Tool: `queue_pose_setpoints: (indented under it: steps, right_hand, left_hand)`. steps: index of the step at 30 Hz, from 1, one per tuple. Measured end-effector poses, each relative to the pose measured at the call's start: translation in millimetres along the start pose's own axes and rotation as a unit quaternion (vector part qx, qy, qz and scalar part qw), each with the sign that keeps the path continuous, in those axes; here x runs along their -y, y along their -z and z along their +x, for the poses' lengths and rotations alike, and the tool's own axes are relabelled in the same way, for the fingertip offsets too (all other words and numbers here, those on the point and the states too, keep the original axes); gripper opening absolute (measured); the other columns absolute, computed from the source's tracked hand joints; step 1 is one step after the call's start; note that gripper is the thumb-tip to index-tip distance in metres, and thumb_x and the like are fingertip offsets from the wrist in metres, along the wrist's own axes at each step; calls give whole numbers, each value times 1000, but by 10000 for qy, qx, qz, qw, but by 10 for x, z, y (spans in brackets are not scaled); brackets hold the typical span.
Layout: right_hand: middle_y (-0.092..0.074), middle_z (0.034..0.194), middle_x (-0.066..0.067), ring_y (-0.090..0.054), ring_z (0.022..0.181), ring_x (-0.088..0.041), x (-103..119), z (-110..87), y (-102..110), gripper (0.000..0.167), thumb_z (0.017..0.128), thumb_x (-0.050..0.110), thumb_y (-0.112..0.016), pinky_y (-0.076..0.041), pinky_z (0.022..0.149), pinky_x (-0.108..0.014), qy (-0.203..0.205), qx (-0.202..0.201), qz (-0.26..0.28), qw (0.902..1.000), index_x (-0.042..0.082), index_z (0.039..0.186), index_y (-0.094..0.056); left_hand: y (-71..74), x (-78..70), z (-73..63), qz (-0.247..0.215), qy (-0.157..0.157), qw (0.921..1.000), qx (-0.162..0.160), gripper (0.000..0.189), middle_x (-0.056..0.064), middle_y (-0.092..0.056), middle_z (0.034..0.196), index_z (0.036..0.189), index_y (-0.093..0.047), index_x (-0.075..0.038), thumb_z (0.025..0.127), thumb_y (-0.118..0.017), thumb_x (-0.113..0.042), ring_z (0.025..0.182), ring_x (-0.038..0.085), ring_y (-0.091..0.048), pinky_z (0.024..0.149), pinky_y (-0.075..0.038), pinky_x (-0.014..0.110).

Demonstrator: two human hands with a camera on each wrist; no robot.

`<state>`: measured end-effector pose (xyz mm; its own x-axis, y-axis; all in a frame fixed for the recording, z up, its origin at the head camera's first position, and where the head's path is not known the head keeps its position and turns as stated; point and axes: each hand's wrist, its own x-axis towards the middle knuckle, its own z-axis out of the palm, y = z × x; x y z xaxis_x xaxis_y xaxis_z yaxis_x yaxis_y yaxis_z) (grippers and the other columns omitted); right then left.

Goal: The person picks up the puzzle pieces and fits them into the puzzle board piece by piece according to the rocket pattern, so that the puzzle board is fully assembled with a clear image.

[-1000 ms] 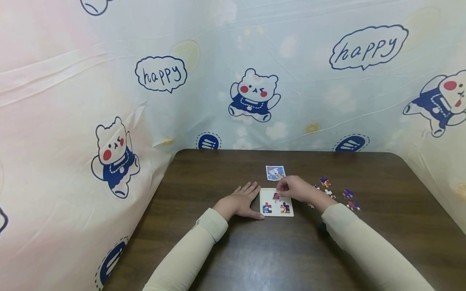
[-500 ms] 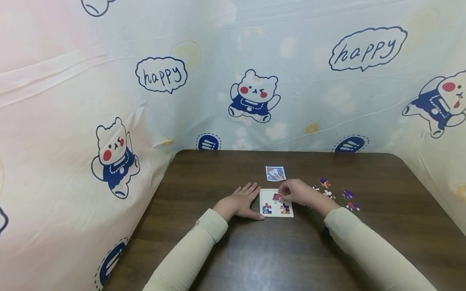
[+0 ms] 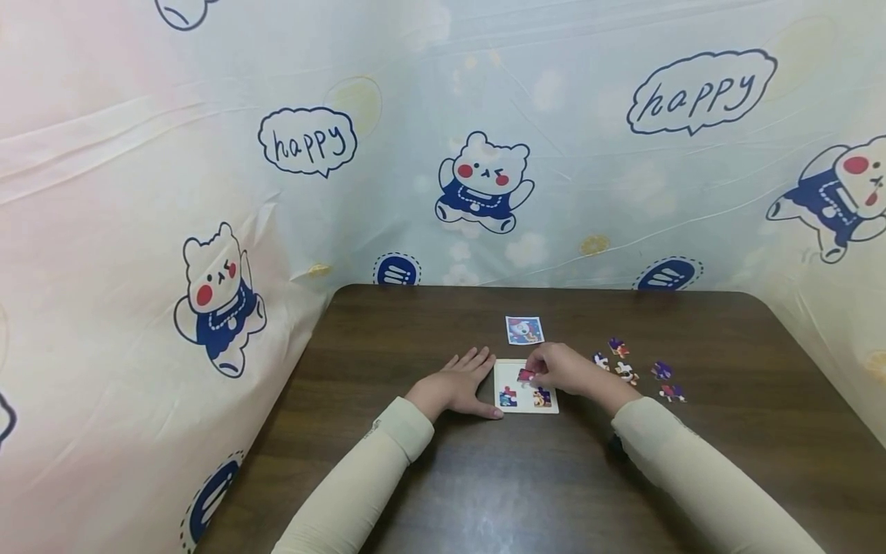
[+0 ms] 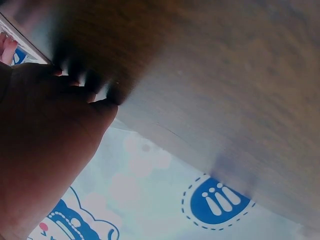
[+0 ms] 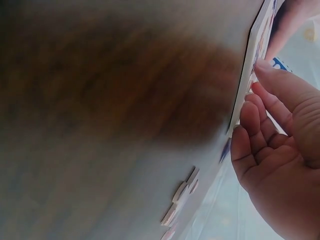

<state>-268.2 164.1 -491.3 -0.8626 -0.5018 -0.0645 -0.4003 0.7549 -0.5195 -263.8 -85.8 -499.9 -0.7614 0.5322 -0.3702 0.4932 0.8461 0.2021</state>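
Two multicoloured, knobbed jigsaw pieces [image 3: 507,397] lie in the lower corners of a flat, square white tray [image 3: 524,405], lower centre of my head view; above them the right hand [image 3: 562,367] pinches a pinkish-red jigsaw piece [image 3: 524,375], hiding too much for me to tell its long axis. The left hand [image 3: 453,388], fingers spread, holding nothing, touches the tray; loose knobbed pieces [image 3: 626,372] lie further right on the glossy brown wood-grain table [image 3: 512,492]

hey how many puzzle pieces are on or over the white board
3 visible: a bluish piece at the near left corner of the white board, an orangey piece at its near right corner, and a reddish piece pinched by the right hand, which may hide more.
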Motion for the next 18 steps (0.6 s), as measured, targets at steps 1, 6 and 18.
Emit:
queue_pose_setpoints:
  steps: [1,6,18]
  right_hand:
    - [-61,82,4,-56,74,-12,7,5,-2,15,84,15,-81,-50,69,-30,-1,10,3,10000,10,95,-72]
    - [-63,84,4,-56,75,-11,32,26,-21,14,85,13,-80,-51,71,-31,142,-9,-65,9999,11,97,-73]
    - [-65,87,2,-57,76,-10,93,88,-60,15,84,8,-78,-51,71,-30,483,-78,-129,9987,8,99,-74]
  left_hand:
    - [9,-9,-10,20,5,10000,11,119,-3,2,166,161,-6,-23,73,-55,-87,151,19,5,120,-5,45]
    - [28,-20,-40,-48,-39,10000,-29,119,-2,-1,167,161,-8,-22,72,-56,-86,152,19,3,120,-5,46]
    - [40,-33,-48,-22,-40,10000,-6,118,-1,0,167,161,-8,-21,74,-57,-84,152,21,3,120,-5,46]
